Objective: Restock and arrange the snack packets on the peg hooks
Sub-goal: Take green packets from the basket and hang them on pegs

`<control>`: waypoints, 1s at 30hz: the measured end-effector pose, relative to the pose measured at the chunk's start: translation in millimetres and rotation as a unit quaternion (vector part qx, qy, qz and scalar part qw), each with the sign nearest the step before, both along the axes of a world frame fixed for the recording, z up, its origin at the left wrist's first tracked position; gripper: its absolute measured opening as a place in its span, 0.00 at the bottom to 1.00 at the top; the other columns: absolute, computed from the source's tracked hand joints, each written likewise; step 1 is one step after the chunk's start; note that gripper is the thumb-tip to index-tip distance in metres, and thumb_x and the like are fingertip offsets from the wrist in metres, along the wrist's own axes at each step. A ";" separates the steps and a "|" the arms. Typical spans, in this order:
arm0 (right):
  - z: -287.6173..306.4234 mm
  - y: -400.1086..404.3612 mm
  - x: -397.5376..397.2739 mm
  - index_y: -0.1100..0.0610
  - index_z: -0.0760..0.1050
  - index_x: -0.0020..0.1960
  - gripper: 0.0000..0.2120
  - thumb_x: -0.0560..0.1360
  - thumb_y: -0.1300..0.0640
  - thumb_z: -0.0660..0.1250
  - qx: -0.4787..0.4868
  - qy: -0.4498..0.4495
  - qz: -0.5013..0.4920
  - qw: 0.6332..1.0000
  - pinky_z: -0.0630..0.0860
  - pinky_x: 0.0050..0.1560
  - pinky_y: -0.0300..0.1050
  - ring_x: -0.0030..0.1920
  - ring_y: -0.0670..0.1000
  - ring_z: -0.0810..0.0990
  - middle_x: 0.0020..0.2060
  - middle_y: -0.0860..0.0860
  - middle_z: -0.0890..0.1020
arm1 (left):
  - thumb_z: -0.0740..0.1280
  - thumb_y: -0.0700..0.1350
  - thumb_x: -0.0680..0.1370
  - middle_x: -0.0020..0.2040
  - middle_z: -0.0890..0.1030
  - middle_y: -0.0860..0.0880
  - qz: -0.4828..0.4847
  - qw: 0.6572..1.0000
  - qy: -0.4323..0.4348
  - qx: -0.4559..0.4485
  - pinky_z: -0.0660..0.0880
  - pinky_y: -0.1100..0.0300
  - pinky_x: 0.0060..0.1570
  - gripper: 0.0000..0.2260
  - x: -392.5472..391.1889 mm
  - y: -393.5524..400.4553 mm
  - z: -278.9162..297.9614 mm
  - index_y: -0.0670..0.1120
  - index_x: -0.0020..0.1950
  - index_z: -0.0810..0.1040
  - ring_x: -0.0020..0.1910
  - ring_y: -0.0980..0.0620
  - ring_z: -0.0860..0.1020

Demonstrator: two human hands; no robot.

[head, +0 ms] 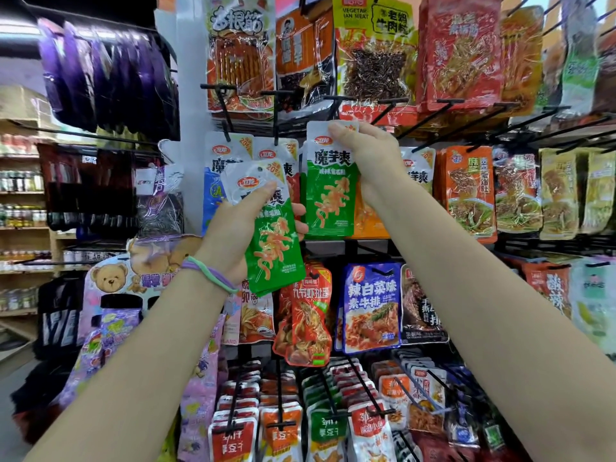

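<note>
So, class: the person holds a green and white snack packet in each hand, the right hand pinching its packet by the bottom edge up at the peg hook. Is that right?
Not quite. The head view shows the right hand pinching its green and white snack packet by the top white edge, not the bottom. The rest stands: the left hand holds a second green and white packet.

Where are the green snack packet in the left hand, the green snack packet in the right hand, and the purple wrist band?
green snack packet in left hand (271,248), head view, green middle.
green snack packet in right hand (328,198), head view, printed front.
purple wrist band (210,273), head view, strands.
</note>
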State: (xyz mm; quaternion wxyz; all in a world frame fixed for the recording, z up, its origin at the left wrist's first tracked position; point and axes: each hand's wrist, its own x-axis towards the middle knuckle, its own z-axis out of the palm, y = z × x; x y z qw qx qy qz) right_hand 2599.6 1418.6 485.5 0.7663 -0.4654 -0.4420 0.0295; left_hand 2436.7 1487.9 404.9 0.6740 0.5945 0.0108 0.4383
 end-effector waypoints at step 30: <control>-44.6 -11.9 -38.7 0.66 0.76 0.36 0.20 0.77 0.51 0.74 -0.074 -0.242 -0.086 0.964 0.63 0.32 0.43 0.29 0.48 0.67 0.28 0.53 0.70 | 0.83 0.57 0.64 0.59 0.85 0.42 0.064 0.996 0.005 0.056 0.76 0.36 0.63 0.35 -2.7 13.8 -6.5 0.44 0.66 0.80 0.59 0.39 0.83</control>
